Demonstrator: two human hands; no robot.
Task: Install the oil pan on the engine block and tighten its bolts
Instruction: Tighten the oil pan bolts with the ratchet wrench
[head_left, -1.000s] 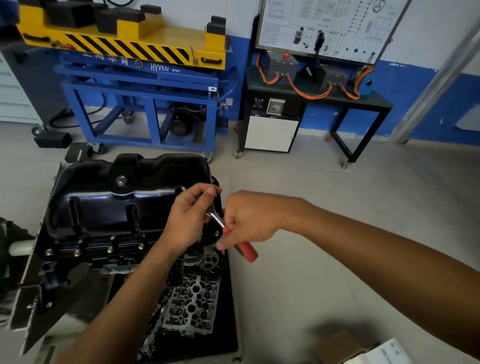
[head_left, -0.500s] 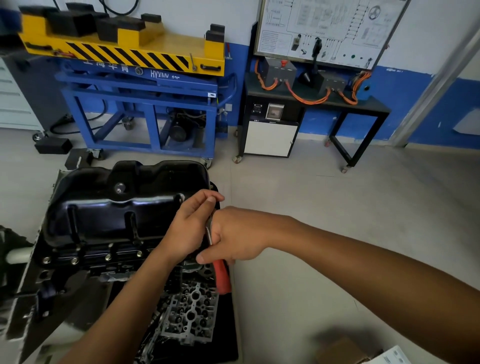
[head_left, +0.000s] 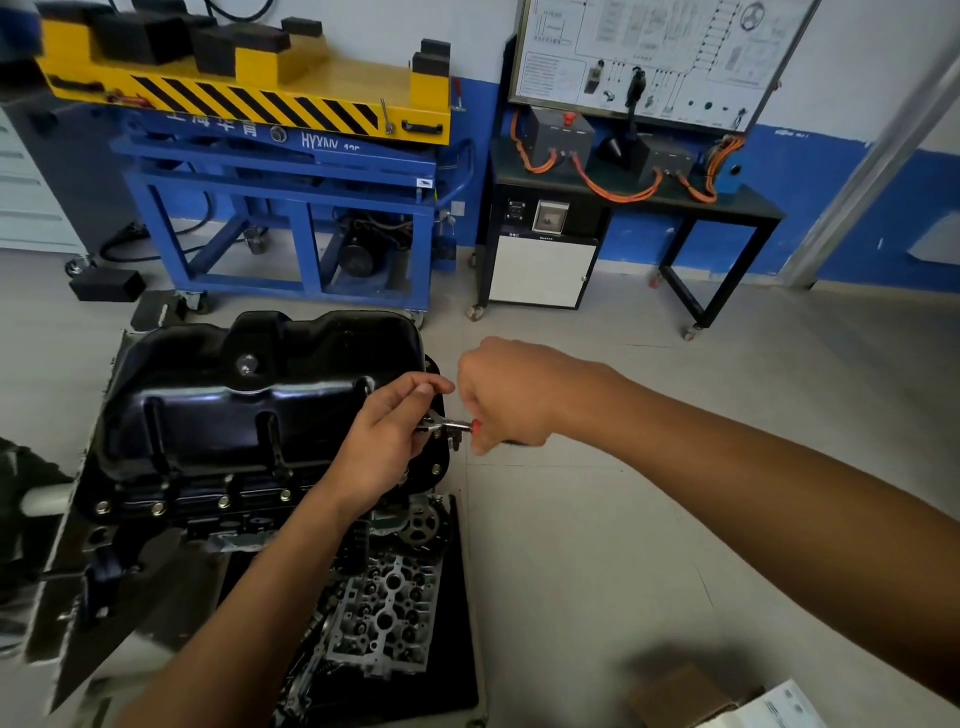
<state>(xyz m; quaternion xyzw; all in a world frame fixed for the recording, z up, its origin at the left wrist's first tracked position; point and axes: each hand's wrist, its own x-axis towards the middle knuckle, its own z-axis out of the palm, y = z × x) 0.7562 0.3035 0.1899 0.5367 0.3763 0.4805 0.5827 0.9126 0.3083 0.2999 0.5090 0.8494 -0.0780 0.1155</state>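
- Oil pan (head_left: 249, 410) — black, seated on the engine block (head_left: 171, 519); bolts (head_left: 223, 501) sit along its near flange.
- Left hand (head_left: 387, 441): fingers curled round the head of the ratchet (head_left: 449, 427) at the pan's right end.
- Right hand (head_left: 511, 395): fingers wrapped round the ratchet's red handle — shaft roughly level.

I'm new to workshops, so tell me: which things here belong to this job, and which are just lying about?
In the job: oil pan, engine block, flange bolts, wrench gripped by left hand and right hand.
Lying about: cylinder head, blue lift cart, wiring bench, cardboard box.
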